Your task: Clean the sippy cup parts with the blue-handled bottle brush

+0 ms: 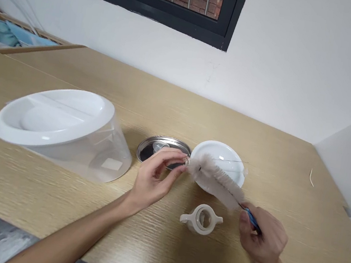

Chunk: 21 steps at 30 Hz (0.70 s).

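Note:
My right hand (262,234) is closed around the blue handle of a bottle brush (221,181) with white bristles. The brush points left, its tufted tip above the near edge of a white dish (216,149). At that tip my left hand (159,171) pinches a small pale piece (187,161) between thumb and fingers; most of it is hidden, so its kind is unclear. Below the brush, a small white teapot (202,220) stands on the table without a lid, spout and handle to its sides. A thin wire or thread crosses the white dish.
Behind my left hand lies a round metal tray (146,147) with a small clear item (160,146). A large translucent bucket (105,156) with a white lid stands at left on the wooden table (157,244). A thin white strip (311,177) lies far right; a wall rises behind.

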Available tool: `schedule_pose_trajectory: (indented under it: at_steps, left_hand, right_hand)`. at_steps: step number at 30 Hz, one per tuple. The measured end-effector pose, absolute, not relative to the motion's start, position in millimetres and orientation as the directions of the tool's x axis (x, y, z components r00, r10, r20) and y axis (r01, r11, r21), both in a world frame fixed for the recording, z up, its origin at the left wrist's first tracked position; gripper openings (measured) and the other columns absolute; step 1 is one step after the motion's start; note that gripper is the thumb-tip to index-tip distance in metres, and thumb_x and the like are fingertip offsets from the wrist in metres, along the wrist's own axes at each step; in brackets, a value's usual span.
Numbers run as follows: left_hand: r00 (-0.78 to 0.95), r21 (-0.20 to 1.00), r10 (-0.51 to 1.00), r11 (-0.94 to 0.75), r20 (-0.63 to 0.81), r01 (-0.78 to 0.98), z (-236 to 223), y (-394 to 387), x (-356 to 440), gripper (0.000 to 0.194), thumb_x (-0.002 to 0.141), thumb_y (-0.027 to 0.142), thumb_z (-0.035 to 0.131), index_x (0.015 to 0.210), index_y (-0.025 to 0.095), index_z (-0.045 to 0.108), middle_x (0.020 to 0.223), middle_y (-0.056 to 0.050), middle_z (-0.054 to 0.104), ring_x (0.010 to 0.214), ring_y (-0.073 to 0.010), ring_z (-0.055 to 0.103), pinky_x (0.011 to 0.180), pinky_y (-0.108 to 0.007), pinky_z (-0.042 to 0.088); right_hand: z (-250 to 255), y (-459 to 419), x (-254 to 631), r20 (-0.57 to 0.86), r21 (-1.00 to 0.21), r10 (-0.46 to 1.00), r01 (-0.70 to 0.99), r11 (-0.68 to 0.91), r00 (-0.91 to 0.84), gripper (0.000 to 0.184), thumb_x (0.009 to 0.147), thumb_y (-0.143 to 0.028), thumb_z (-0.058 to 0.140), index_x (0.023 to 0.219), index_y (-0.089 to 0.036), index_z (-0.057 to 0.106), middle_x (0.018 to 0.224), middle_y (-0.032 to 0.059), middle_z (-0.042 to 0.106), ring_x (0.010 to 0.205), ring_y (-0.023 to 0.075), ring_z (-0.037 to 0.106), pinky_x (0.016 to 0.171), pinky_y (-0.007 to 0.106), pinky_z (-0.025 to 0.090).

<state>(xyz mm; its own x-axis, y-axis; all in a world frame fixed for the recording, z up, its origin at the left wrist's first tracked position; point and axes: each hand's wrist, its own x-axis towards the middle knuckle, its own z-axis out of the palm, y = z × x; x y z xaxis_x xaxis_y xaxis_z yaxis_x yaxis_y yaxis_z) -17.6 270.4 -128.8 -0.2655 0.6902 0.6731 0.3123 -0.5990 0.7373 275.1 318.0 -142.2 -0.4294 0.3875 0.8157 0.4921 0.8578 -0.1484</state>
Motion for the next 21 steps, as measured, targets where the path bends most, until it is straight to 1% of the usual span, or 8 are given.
schedule_pose_trajectory:
  at_steps: [2,5,8,10,13,17,21]
  left_hand:
    - [-0.263,0.742,0.695,-0.602,0.669,0.294,-130.5,270.7,-17.5,0.032,0.089,0.01,0.07,0.119,0.024,0.068,0.111,-0.007,0.068,0.102,-0.0171,0.069,0.089,-0.031,0.065]
    - [-0.249,0.739,0.697,-0.611,0.673,0.284,-131.6,270.8,-17.3,0.035,0.089,0.008,0.069,0.12,0.025,0.068,0.112,-0.007,0.067,0.103,-0.016,0.068,0.09,-0.03,0.065]
    - [-0.24,0.745,0.707,-0.602,0.665,0.289,-130.7,270.8,-17.7,0.033,0.09,0.009,0.068,0.12,0.024,0.068,0.112,-0.008,0.067,0.104,-0.0169,0.067,0.09,-0.031,0.065]
    - [-0.231,0.756,0.724,-0.585,0.65,0.295,-129.3,271.0,-18.0,0.031,0.091,0.011,0.068,0.119,0.024,0.068,0.113,-0.008,0.066,0.105,-0.0179,0.066,0.09,-0.033,0.065]
    - [-0.216,0.761,0.737,-0.575,0.641,0.3,-127.2,271.2,-17.7,0.031,0.09,0.011,0.069,0.119,0.024,0.069,0.113,-0.008,0.065,0.107,-0.0176,0.065,0.09,-0.031,0.065]
    - [-0.224,0.76,0.729,-0.594,0.647,0.264,-124.9,271.2,-16.0,0.035,0.087,0.008,0.072,0.117,0.025,0.07,0.112,-0.007,0.065,0.107,-0.0164,0.065,0.09,-0.028,0.065]
    - [-0.259,0.774,0.73,-0.586,0.632,0.238,-123.2,271.2,-14.0,0.034,0.082,0.01,0.078,0.113,0.023,0.071,0.109,-0.007,0.067,0.102,-0.0167,0.068,0.086,-0.028,0.066]
  right_hand:
    - [-141.5,319.1,275.7,0.824,-0.143,0.391,0.518,0.844,-0.41,0.014,0.091,-0.012,0.063,0.104,-0.016,0.067,0.063,-0.0034,0.058,0.047,0.007,0.046,0.051,0.022,0.041]
    - [-141.5,320.5,276.3,0.819,-0.151,0.397,0.511,0.846,-0.415,0.013,0.091,-0.012,0.062,0.103,-0.015,0.067,0.064,-0.0027,0.059,0.048,0.0071,0.045,0.05,0.022,0.041]
    - [-141.7,320.4,276.1,0.812,-0.155,0.403,0.511,0.846,-0.421,0.013,0.092,-0.013,0.062,0.104,-0.015,0.067,0.065,-0.0026,0.06,0.047,0.0072,0.045,0.05,0.023,0.041]
    - [-141.3,319.9,275.7,0.818,-0.149,0.401,0.521,0.841,-0.413,0.013,0.091,-0.013,0.063,0.104,-0.016,0.067,0.066,-0.0023,0.062,0.048,0.0077,0.048,0.051,0.023,0.042]
    - [-139.8,319.3,274.8,0.825,-0.143,0.397,0.531,0.835,-0.402,0.012,0.091,-0.013,0.063,0.102,-0.016,0.067,0.066,-0.0021,0.063,0.049,0.008,0.05,0.052,0.023,0.044]
    - [-137.0,318.5,273.5,0.812,-0.163,0.414,0.523,0.837,-0.411,0.011,0.092,-0.012,0.062,0.101,-0.015,0.067,0.066,-0.002,0.063,0.047,0.0063,0.048,0.051,0.022,0.043]
    - [-136.4,317.4,273.0,0.792,-0.175,0.444,0.542,0.822,-0.418,0.009,0.093,-0.015,0.061,0.1,-0.016,0.067,0.063,-0.0039,0.059,0.046,0.0067,0.047,0.051,0.021,0.043]
